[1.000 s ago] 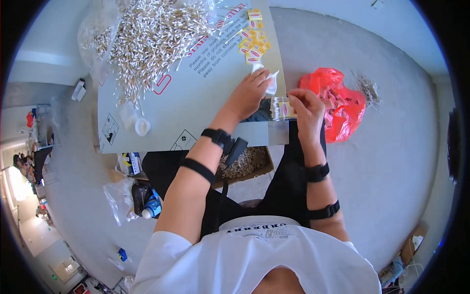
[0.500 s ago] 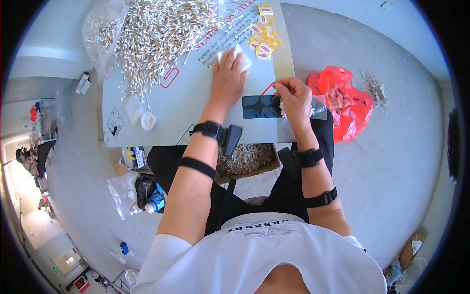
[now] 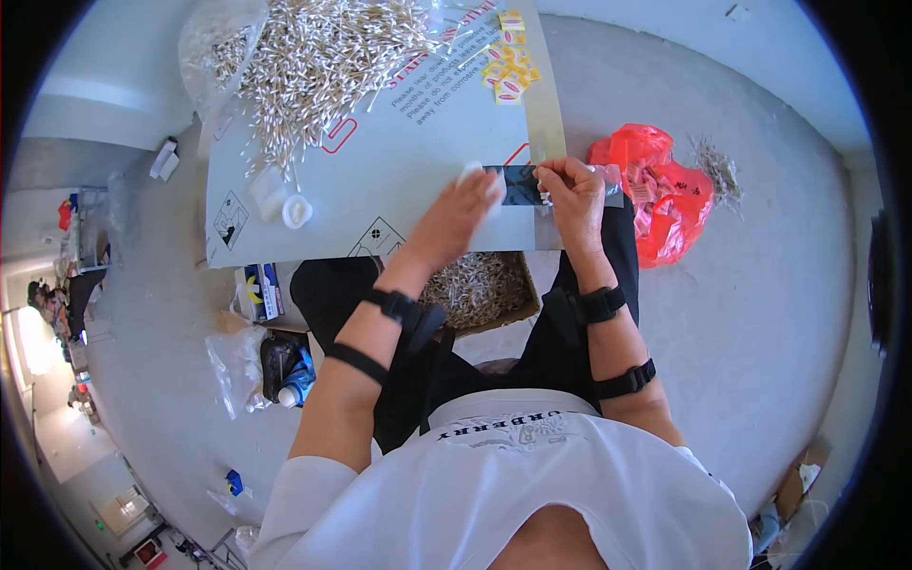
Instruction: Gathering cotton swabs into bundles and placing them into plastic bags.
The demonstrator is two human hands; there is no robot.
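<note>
My left hand [image 3: 458, 220] is blurred by motion at the left end of a dark, glossy strip [image 3: 522, 186] on the table. A white folded cloth or wipe [image 3: 468, 172] shows at its fingertips, its exact kind unclear. My right hand [image 3: 576, 198] has thumb and forefinger pinched together over the strip's right part; what lies between them is too small to make out. Small white tips [image 3: 545, 199] peek out beside the right thumb. A clear plastic piece [image 3: 613, 180] extends from under the right hand past the table edge.
A heap of cotton swabs [image 3: 323, 66] spills from a clear bag [image 3: 217, 57] on the table [image 3: 418, 180]. Yellow packets [image 3: 511, 71] lie at the far right, a white round tub [image 3: 297, 212] at left. A red bag [image 3: 676, 195] and a swab-filled box [image 3: 489, 290] are lower.
My left hand has come back toward me and to the right, taking the white cloth to the dark strip. My right hand stays pinched near the same spot. The view has shifted slightly.
</note>
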